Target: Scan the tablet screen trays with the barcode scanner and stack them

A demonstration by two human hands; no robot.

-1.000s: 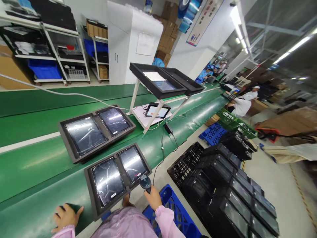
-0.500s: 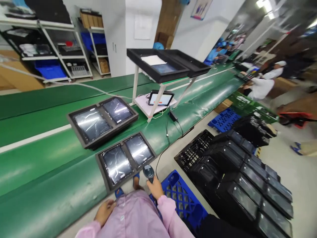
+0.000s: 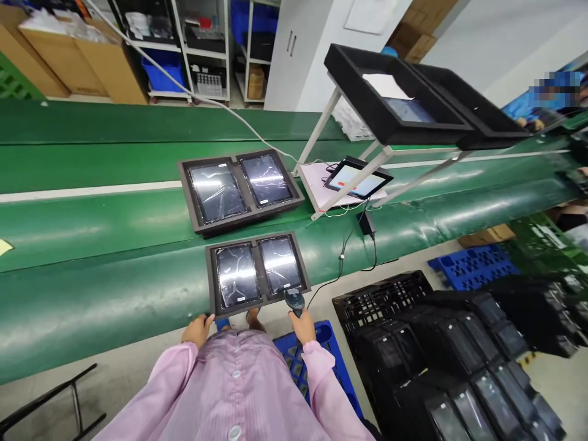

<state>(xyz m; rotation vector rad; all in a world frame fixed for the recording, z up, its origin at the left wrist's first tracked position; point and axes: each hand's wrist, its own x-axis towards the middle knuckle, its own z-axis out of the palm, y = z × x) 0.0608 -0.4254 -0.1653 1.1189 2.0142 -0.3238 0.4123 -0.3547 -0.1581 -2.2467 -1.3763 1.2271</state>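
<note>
A handheld barcode scanner point(image 3: 294, 300) is gripped in my right hand point(image 3: 303, 327), its head over the front right edge of the near black foam tray point(image 3: 257, 269). That tray overhangs the front edge of the green conveyor and holds two dark, film-covered screen panels, the left panel point(image 3: 237, 275) and the right panel point(image 3: 278, 264), each with a small white label. My left hand point(image 3: 197, 329) has its fingers closed at the tray's front left corner. Behind it, on the belt, lies a second foam tray point(image 3: 239, 214) with two similar panels.
A white stand point(image 3: 316, 138) on the conveyor point(image 3: 114, 294) carries black foam trays above and a lit tablet point(image 3: 358, 177) below. Cables and a black adapter point(image 3: 366, 224) lie beside it. Blue pallets point(image 3: 473, 266) and stacked black trays point(image 3: 459, 343) occupy the floor at right.
My left hand has moved from in front of my body to the near tray's corner. The scanner stays in my right hand. My view has turned right and leveled.
</note>
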